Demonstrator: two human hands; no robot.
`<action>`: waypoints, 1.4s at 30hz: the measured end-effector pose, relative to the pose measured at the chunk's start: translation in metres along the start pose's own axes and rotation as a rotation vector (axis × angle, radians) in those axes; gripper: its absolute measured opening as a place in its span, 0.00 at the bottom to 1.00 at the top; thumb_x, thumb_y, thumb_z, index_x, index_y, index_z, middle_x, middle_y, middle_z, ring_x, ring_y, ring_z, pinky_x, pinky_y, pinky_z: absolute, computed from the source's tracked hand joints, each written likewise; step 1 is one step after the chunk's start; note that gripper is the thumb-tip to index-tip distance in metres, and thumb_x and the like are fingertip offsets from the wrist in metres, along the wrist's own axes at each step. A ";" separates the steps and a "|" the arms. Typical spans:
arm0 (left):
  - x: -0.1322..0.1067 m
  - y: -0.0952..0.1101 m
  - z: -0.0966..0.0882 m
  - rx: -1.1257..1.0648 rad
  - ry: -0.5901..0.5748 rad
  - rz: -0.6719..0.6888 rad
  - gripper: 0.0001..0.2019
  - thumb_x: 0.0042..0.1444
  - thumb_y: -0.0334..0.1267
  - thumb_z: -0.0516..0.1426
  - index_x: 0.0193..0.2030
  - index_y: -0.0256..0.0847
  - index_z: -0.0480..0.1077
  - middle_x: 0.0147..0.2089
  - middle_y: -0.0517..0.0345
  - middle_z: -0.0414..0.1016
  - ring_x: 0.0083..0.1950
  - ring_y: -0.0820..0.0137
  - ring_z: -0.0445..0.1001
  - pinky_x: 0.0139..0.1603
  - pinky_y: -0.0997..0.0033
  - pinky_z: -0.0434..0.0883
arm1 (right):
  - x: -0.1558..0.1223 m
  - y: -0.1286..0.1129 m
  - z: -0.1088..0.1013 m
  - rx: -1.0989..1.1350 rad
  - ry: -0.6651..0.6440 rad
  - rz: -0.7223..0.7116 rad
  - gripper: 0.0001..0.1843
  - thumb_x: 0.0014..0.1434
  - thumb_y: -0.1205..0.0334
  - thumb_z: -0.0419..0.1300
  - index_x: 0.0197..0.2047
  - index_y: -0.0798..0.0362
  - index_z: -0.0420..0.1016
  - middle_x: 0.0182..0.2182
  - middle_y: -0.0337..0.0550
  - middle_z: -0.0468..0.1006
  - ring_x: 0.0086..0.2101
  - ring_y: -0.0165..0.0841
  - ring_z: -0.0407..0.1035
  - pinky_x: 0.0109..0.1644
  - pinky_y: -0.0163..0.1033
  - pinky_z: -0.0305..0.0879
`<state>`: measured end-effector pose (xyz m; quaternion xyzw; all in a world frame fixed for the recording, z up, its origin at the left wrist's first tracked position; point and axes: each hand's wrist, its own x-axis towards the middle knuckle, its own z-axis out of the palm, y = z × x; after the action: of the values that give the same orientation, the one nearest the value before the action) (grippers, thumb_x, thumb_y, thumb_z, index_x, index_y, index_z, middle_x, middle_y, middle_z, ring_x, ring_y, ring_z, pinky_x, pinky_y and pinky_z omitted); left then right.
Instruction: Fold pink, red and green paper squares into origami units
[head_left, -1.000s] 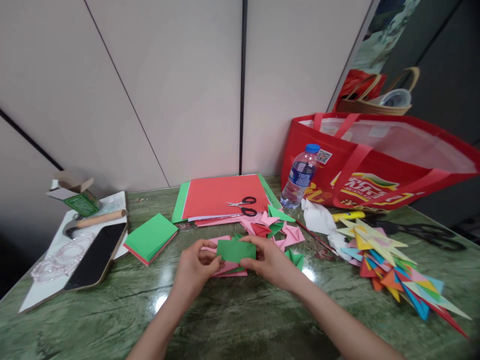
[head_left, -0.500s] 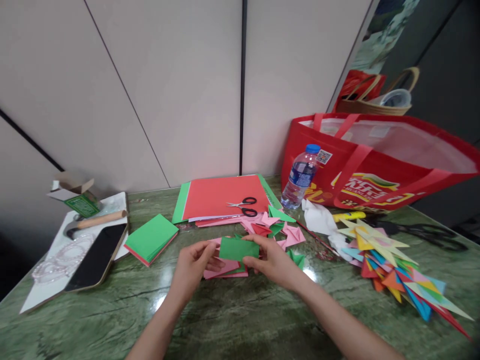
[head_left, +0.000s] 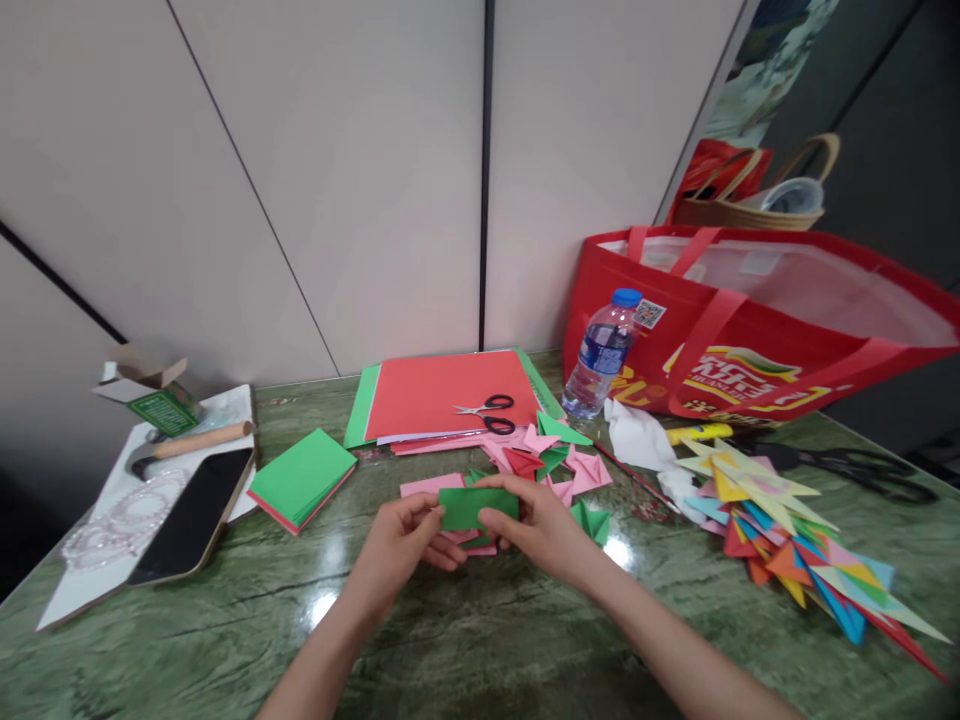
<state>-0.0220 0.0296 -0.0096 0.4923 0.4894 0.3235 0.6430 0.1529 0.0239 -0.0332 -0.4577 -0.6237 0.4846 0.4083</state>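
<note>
Between my two hands is a small green paper rectangle (head_left: 466, 505), held a little above the table. My left hand (head_left: 409, 532) pinches its left end with thumb and forefinger. At the right end, my right hand (head_left: 534, 525) grips it, the thumb pressed on its face. Beneath and behind the hands lie pink paper pieces (head_left: 433, 486), partly covered. Folded pink, red and green paper pieces (head_left: 587, 468) are scattered just beyond my right hand, with a folded green piece (head_left: 592, 522) beside its wrist.
Black-handled scissors (head_left: 496, 412) rest on stacked red sheets (head_left: 450, 385). Green paper squares (head_left: 304, 470) lie left, near a phone (head_left: 199, 515), a hammer (head_left: 202, 440) and a small box (head_left: 161, 400). A water bottle (head_left: 600, 355), red bag (head_left: 750, 330) and colourful folded-paper cluster (head_left: 787, 540) stand right.
My left hand has shifted slightly right and down along the green paper, its thumb now nearer the paper's left end. My right thumb has moved slightly left on it.
</note>
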 end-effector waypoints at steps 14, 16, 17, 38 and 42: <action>0.003 -0.010 0.001 -0.089 -0.014 0.008 0.15 0.44 0.46 0.59 0.31 0.33 0.72 0.25 0.54 0.76 0.26 0.68 0.74 0.28 0.69 0.72 | -0.009 -0.008 0.005 -0.434 0.149 -0.447 0.27 0.47 0.77 0.53 0.48 0.43 0.68 0.58 0.41 0.47 0.58 0.40 0.45 0.57 0.51 0.51; 0.004 -0.011 0.002 -0.095 0.046 0.033 0.15 0.42 0.45 0.60 0.28 0.33 0.72 0.23 0.55 0.76 0.23 0.70 0.72 0.27 0.71 0.71 | -0.010 -0.010 0.008 -0.485 0.157 -0.492 0.18 0.47 0.73 0.57 0.40 0.45 0.73 0.60 0.38 0.43 0.59 0.43 0.41 0.57 0.53 0.49; 0.005 -0.012 0.002 -0.097 0.069 0.043 0.14 0.41 0.45 0.61 0.27 0.33 0.72 0.22 0.56 0.75 0.23 0.71 0.71 0.26 0.73 0.70 | -0.011 -0.011 0.009 -0.508 0.155 -0.511 0.14 0.47 0.71 0.60 0.37 0.45 0.74 0.61 0.36 0.42 0.59 0.45 0.40 0.57 0.55 0.48; 0.000 -0.010 0.006 -0.148 -0.051 0.047 0.15 0.47 0.42 0.59 0.37 0.31 0.71 0.31 0.49 0.78 0.31 0.63 0.76 0.33 0.65 0.74 | -0.007 -0.004 0.011 -0.395 0.201 -0.228 0.06 0.49 0.65 0.59 0.34 0.51 0.69 0.51 0.46 0.59 0.53 0.41 0.53 0.53 0.46 0.54; 0.000 -0.010 0.005 -0.114 -0.091 0.045 0.15 0.44 0.39 0.61 0.38 0.33 0.71 0.34 0.50 0.78 0.33 0.63 0.76 0.36 0.65 0.73 | -0.006 -0.004 0.009 -0.312 0.177 -0.201 0.09 0.48 0.68 0.60 0.36 0.51 0.68 0.40 0.44 0.67 0.45 0.37 0.62 0.46 0.40 0.59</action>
<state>-0.0174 0.0248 -0.0185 0.4800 0.4293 0.3425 0.6841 0.1451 0.0161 -0.0314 -0.4916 -0.6955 0.2968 0.4319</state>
